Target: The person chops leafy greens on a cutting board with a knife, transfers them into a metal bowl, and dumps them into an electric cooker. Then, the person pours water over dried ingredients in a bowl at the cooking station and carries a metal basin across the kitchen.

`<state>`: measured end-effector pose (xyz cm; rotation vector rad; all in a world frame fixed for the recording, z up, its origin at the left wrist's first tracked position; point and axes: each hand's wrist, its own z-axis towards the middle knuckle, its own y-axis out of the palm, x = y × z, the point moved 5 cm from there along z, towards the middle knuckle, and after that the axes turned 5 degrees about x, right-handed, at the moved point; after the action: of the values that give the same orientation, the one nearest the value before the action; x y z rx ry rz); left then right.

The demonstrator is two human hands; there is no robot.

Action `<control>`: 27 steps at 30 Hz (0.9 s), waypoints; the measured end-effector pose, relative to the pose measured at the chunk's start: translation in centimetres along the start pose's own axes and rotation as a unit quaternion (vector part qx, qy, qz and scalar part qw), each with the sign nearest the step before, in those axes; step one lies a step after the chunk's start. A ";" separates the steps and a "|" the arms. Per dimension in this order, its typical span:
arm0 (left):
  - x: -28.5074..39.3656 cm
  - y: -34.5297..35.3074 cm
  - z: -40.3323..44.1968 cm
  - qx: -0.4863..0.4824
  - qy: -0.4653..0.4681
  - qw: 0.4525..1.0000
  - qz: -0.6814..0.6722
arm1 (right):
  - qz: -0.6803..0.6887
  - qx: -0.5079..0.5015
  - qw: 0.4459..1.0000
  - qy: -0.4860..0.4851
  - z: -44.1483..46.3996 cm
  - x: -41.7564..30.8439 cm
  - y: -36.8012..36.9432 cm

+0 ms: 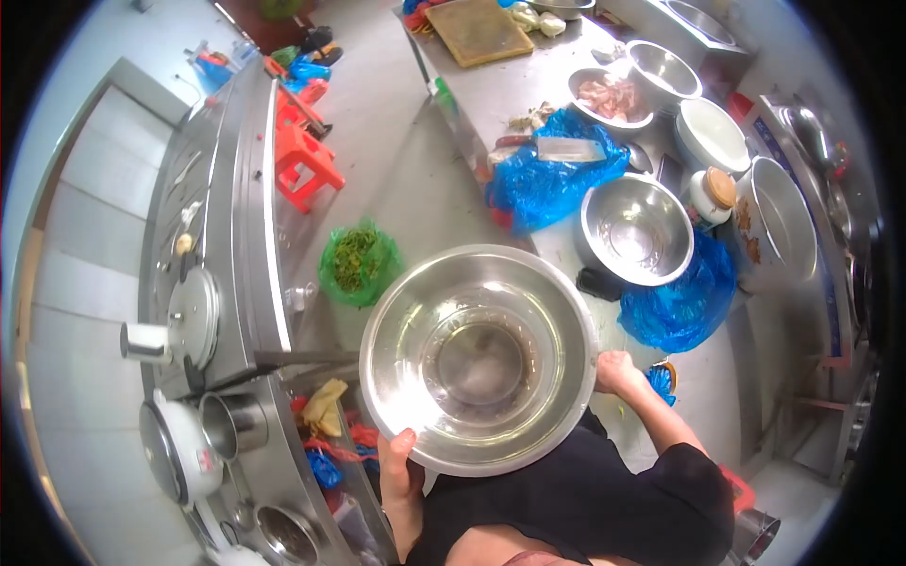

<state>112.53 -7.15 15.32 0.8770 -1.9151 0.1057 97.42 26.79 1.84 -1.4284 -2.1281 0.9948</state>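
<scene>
A large, wide stainless steel basin (481, 366) is held up in front of my body, its inside facing me. At its lower left rim my left hand (401, 472) grips it, thumb over the edge and the other fingers hidden beneath. On the right side my right hand (618, 374) is closed at the rim, its fingers partly hidden. To the upper right, a smaller steel bowl (638, 229) stands on the worktop beside a blue plastic bag (684, 292). A cleaver (566, 149) lies on another blue bag (557, 184).
A bowl of raw meat (611, 99), white basin (713, 135), wooden-lidded jar (713, 193) and cutting board (479, 30) occupy the right worktop. On the floor sit a green bag of greens (359, 262) and red stools (304, 165). Left counter holds a pressure cooker (193, 316) and rice cooker (175, 448).
</scene>
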 end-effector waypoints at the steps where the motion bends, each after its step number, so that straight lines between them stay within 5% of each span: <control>1: 1.2 0.4 1.7 -0.009 -0.001 1.000 -0.001 | 0.019 0.013 1.000 -0.013 0.7 -1.1 -1.8; 3: 3.4 1.2 5.3 -0.025 -0.001 1.000 0.000 | 0.040 0.029 0.999 -0.021 2.9 -2.5 -4.7; 5: 5.4 2.0 8.9 -0.044 0.008 0.999 0.009 | 0.077 0.208 0.973 -0.064 5.5 -3.5 -8.3; 6: 6.2 2.0 10.8 -0.051 0.001 0.999 0.012 | 0.080 0.205 0.974 -0.055 7.3 -3.8 -9.5; 8: 7.7 1.8 14.5 -0.048 -0.040 0.997 0.038 | 0.202 0.342 0.908 -0.134 10.2 -4.8 -13.9; 18: 23.2 6.6 31.7 0.014 -0.054 0.998 0.031 | 0.193 0.426 0.871 0.152 28.5 -3.6 -30.9; 20: 24.1 7.2 36.5 -0.130 -0.063 0.986 0.086 | 0.194 0.455 0.846 0.200 32.3 -0.9 -31.7; 27: 26.8 14.4 48.4 -0.267 -0.077 0.947 0.160 | 0.206 0.383 0.843 0.317 43.0 8.9 -32.5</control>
<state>60.76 -31.35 16.52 0.2127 -2.0735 -0.2863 44.89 12.86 -3.63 -1.4917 -0.8056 1.1199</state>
